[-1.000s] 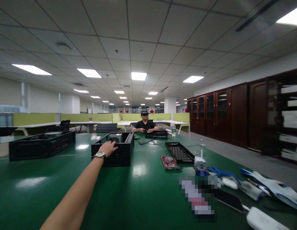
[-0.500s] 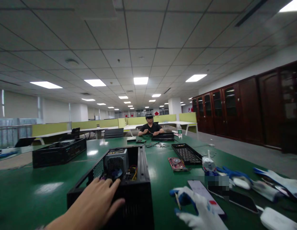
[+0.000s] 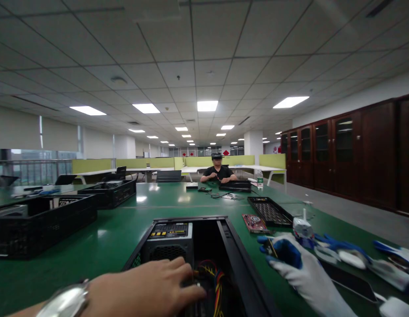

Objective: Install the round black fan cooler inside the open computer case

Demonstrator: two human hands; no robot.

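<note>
My left hand [image 3: 151,286], bare with a silver watch [image 3: 67,301] at the wrist, reaches over an open black computer case [image 3: 239,268]. Its thumb stands apart from the fingers, whose tips dip into the case and are partly hidden. Inside the case sit a power supply [image 3: 169,231] and bundled coloured wires [image 3: 218,286] close to the thumb. To the right of the case, my right hand [image 3: 300,266] in a white and blue glove is raised above the green table. Between thumb and finger it pinches a small thin plate [image 3: 272,248] with a gold-coloured edge.
A red circuit card [image 3: 255,223] and a black metal panel [image 3: 270,211] lie beyond my right hand. Gloves [image 3: 392,270] and a dark phone [image 3: 349,281] are at right. Other computer cases [image 3: 42,224] stand left. Across the table sits a person [image 3: 217,174].
The view has shifted, and the case now appears nearer. My left hand has moved from the case's front edge to over its inside. The right hand has moved forward, still pinching the small plate.
</note>
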